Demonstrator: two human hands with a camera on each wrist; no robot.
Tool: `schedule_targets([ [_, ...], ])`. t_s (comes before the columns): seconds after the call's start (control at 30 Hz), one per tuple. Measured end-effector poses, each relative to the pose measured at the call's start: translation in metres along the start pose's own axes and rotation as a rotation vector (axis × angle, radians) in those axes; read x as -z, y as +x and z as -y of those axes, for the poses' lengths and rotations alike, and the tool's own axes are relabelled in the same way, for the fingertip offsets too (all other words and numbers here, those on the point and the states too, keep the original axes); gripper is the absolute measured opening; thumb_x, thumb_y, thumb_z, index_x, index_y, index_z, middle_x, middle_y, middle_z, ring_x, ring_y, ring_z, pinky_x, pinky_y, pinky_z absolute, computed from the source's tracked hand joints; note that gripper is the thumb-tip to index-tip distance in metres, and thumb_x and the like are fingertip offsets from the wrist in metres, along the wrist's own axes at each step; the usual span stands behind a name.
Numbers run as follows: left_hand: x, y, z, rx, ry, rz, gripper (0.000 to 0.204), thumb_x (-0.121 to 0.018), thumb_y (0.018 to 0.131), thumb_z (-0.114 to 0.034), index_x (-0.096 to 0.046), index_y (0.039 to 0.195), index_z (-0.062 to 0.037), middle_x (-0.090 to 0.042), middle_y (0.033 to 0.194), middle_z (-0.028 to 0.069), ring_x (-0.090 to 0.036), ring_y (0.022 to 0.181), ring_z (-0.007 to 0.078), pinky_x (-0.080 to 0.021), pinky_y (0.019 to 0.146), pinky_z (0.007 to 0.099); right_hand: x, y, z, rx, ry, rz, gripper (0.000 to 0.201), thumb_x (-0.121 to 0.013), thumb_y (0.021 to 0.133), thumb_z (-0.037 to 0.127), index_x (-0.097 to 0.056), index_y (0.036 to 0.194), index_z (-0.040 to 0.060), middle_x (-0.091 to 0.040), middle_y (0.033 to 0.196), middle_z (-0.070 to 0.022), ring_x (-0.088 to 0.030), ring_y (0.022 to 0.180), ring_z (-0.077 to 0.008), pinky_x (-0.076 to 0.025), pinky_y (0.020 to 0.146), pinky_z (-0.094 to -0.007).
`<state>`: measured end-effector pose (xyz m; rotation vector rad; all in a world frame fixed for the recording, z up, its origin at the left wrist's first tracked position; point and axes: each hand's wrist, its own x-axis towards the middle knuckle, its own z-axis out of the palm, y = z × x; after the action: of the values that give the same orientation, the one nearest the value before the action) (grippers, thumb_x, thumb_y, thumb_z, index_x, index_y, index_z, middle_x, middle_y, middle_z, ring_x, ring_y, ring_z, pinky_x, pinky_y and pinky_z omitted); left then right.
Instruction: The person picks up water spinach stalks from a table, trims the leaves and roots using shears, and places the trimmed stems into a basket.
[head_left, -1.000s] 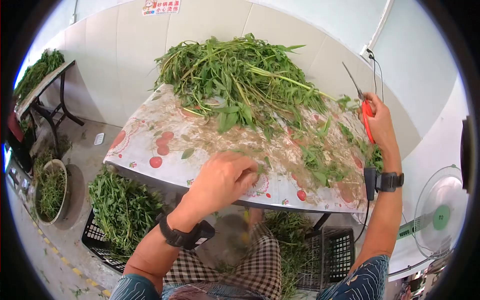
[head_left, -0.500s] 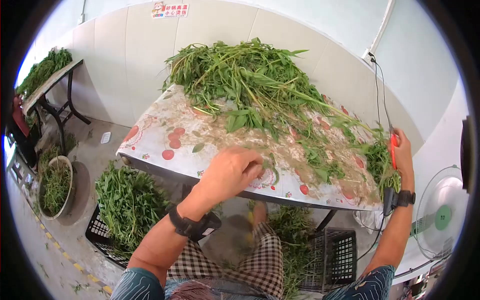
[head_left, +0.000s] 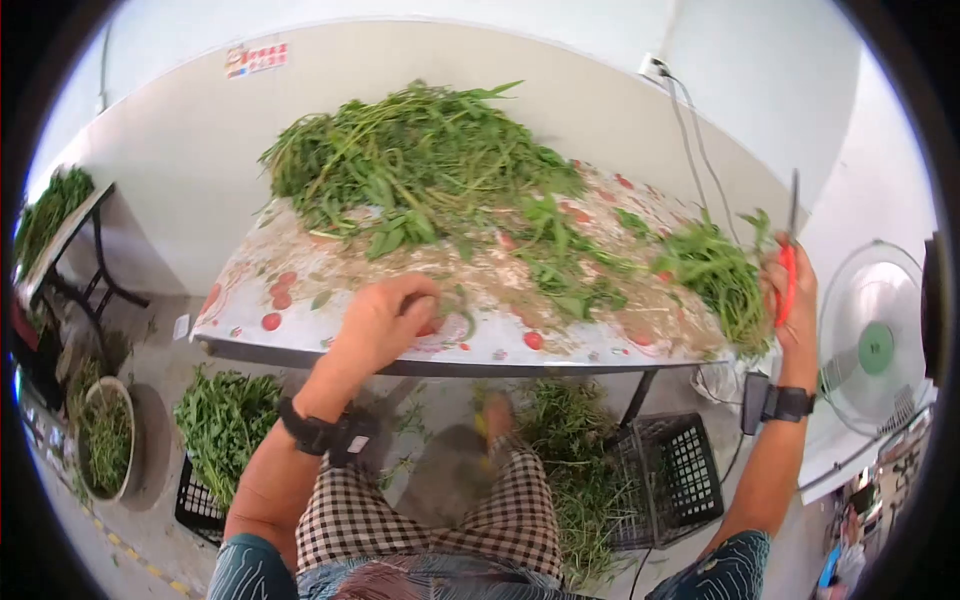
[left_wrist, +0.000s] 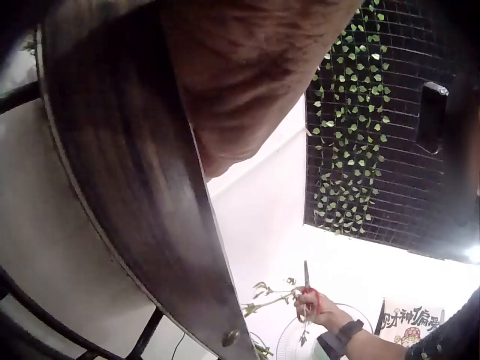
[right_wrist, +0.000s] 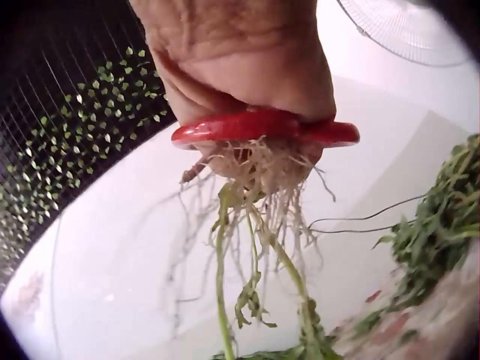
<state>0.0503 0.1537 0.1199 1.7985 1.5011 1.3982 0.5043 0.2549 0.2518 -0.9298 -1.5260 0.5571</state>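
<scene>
My right hand (head_left: 795, 300) grips red-handled scissors (head_left: 786, 285), blades pointing up, off the table's right end. The same hand also holds a green plant by its pale stringy roots (right_wrist: 262, 165); its stems (right_wrist: 222, 277) run away from the fingers in the right wrist view. Beside this hand lies a small pile of leafy stems (head_left: 715, 275). Over the table's front edge, my left hand (head_left: 380, 325) has its fingers loosely curled, with nothing seen in them. A thin green sprig (head_left: 468, 316) shows just right of its fingertips.
A big heap of leafy stems (head_left: 400, 160) covers the back of the soil-strewn table (head_left: 240, 290). Below stand a crate of greens (head_left: 225, 430), a black crate (head_left: 685, 470) and loose stems (head_left: 565, 430). A fan (head_left: 876, 345) stands at the right, a basin (head_left: 108, 440) far left.
The right hand has drawn a long stem from the heap toward the small pile at the right end. My left hand keeps nearly the same pose. The head view has turned right.
</scene>
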Motion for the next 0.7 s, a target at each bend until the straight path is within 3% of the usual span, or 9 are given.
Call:
schedule_targets([
  [0.03, -0.002, 0.001, -0.006, -0.026, 0.022, -0.004, 0.014, -0.051, 0.082, -0.005, -0.06, 0.088, 0.0018, -0.06, 0.072, 0.0038, -0.054, 0.064, 0.0092, -0.046, 0.06, 0.0261, -0.014, -0.008, 0.014, 0.016, 0.049, 0.038, 0.05, -0.06, 0.076, 0.004, -0.044, 0.124, 0.0014, -0.056, 0.087, -0.0027, -0.047, 0.054, -0.0034, -0.036, 0.044, -0.0131],
  [0.13, -0.014, 0.008, -0.029, -0.216, 0.047, 0.031, 0.014, -0.051, 0.083, -0.006, -0.061, 0.09, 0.0015, -0.061, 0.076, 0.0043, -0.056, 0.07, 0.0089, -0.046, 0.061, 0.0253, -0.057, -0.036, 0.054, 0.007, 0.147, 0.225, 0.051, -0.062, 0.074, 0.005, -0.045, 0.122, 0.0017, -0.057, 0.086, -0.0025, -0.05, 0.056, -0.0041, -0.037, 0.044, -0.0141],
  [0.17, -0.02, 0.012, -0.035, -0.234, 0.036, 0.068, 0.018, -0.053, 0.082, -0.005, -0.059, 0.098, 0.001, -0.061, 0.086, 0.005, -0.056, 0.077, 0.0086, -0.047, 0.064, 0.0247, -0.068, -0.043, 0.06, 0.02, 0.145, 0.287, 0.051, -0.062, 0.073, 0.005, -0.045, 0.122, 0.0019, -0.058, 0.085, -0.0025, -0.051, 0.057, -0.0045, -0.038, 0.044, -0.0145],
  [0.27, -0.041, 0.012, -0.078, -0.243, -0.267, 0.072, 0.025, -0.055, 0.081, -0.005, -0.057, 0.106, -0.0005, -0.059, 0.095, 0.0053, -0.056, 0.082, 0.0091, -0.047, 0.07, 0.025, -0.102, -0.066, 0.069, 0.009, 0.232, 0.45, 0.051, -0.062, 0.072, 0.005, -0.046, 0.12, 0.003, -0.059, 0.084, -0.0026, -0.054, 0.061, -0.0058, -0.042, 0.048, -0.0159],
  [0.37, -0.053, 0.003, -0.104, -0.245, -0.4, 0.204, 0.029, -0.054, 0.082, -0.004, -0.055, 0.111, -0.0022, -0.058, 0.099, 0.0036, -0.056, 0.082, 0.0102, -0.048, 0.074, 0.0262, -0.128, -0.089, 0.066, -0.099, 0.448, 0.566, 0.049, -0.061, 0.071, 0.001, -0.047, 0.118, 0.0057, -0.059, 0.085, -0.0036, -0.057, 0.063, -0.0079, -0.047, 0.054, -0.0183],
  [0.47, -0.07, 0.002, -0.084, -0.457, -0.26, 0.154, 0.03, -0.056, 0.083, -0.009, -0.054, 0.113, -0.005, -0.061, 0.092, 0.0094, -0.055, 0.07, 0.0123, -0.047, 0.064, 0.0267, -0.151, -0.104, 0.06, -0.146, 0.56, 0.549, 0.05, -0.06, 0.072, -0.001, -0.046, 0.12, 0.0056, -0.059, 0.085, -0.004, -0.057, 0.066, -0.009, -0.048, 0.054, -0.0188],
  [0.5, -0.065, -0.002, -0.085, -0.321, -0.256, 0.219, 0.029, -0.056, 0.084, -0.011, -0.054, 0.112, -0.003, -0.06, 0.09, 0.0083, -0.055, 0.072, 0.0106, -0.046, 0.064, 0.0258, -0.154, -0.109, 0.058, -0.196, 0.56, 0.553, 0.05, -0.059, 0.073, -0.003, -0.045, 0.121, 0.0044, -0.06, 0.087, -0.0048, -0.058, 0.068, -0.0096, -0.048, 0.057, -0.0196],
  [0.6, -0.057, -0.019, -0.071, -0.032, -0.43, 0.113, 0.024, -0.051, 0.091, -0.016, -0.056, 0.107, -0.0005, -0.059, 0.095, 0.0039, -0.057, 0.083, 0.0095, -0.049, 0.071, 0.0265, -0.175, -0.131, 0.048, -0.161, 0.542, 0.505, 0.049, -0.058, 0.074, -0.003, -0.045, 0.12, 0.0038, -0.06, 0.089, -0.0056, -0.058, 0.071, -0.0104, -0.049, 0.06, -0.0214],
  [0.7, -0.049, -0.053, -0.047, 0.146, -0.766, 0.298, 0.034, -0.051, 0.093, -0.029, -0.056, 0.11, -0.0002, -0.061, 0.096, 0.0044, -0.057, 0.085, 0.0108, -0.048, 0.076, 0.0278, -0.201, -0.165, 0.033, -0.142, 0.415, 0.471, 0.049, -0.064, 0.076, 0.002, -0.044, 0.121, 0.0007, -0.059, 0.089, -0.0033, -0.056, 0.077, -0.0078, -0.047, 0.068, -0.0209],
])
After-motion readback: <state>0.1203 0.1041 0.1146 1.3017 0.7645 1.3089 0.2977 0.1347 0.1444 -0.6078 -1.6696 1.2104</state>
